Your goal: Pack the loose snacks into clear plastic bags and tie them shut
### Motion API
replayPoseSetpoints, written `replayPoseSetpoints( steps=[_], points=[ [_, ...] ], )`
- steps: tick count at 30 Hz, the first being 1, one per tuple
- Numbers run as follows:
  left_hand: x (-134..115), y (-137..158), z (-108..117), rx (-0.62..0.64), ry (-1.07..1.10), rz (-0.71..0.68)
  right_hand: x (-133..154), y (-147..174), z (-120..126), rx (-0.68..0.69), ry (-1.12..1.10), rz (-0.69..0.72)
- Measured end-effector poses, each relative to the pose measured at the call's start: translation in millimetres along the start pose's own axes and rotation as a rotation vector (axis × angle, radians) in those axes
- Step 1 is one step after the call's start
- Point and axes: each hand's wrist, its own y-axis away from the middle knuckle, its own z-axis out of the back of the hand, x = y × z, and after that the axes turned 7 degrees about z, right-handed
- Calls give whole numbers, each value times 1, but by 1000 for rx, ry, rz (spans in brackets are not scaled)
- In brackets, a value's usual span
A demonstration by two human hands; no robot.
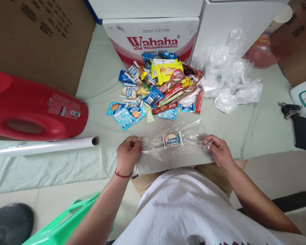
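Observation:
Near the table's front edge, a small packaged biscuit lies on a sheet of clear plastic film. My left hand pinches the film's left side between thumb and fingers. At the opposite end my right hand grips the film's right side, also closed. The film is stretched and creased between both hands. Just beyond it sits a heap of wrapped snacks in yellow, red, blue and brown packets. A red cord circles my left wrist.
Crumpled clear plastic bundles lie right of the heap. A white film roll and a red jug are at left. Behind stands a Wahaha carton. Keys and a black phone lie right. A green stool is below.

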Motion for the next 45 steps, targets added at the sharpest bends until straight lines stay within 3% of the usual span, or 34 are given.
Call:
replayPoseSetpoints(
  steps=[3,6,10,12,14,17,25,30,37,42,45],
  points=[
    [3,3,2,-176,-108,-187,-1,0,0,5,-10,-7],
    [8,11,5,-342,-203,-574,-5,-1,0,11,-16,-13],
    [16,16,6,-218,-344,-1212,-6,-2,0,7,-40,4],
    [18,13,5,-160,-412,-1341,-3,-2,-1,1,-41,-1],
    [18,10,3,-136,-504,-1315,0,-2,-2,-2,-38,-14],
    [12,9,3,-165,-575,-1144,2,-1,-3,-2,-36,-13],
    [-14,-1,0,-73,-524,-662,1,0,-1,2,-35,5],
    [-17,-23,-5,-61,-428,-522,10,-4,0,39,8,91],
    [-18,-43,-9,-44,-225,-503,20,-14,1,229,55,253],
    [-16,-50,-16,-144,-180,-569,23,-27,-5,145,1,108],
    [-17,-48,-12,-211,-135,-703,24,-37,-12,37,-3,1]
  ],
)
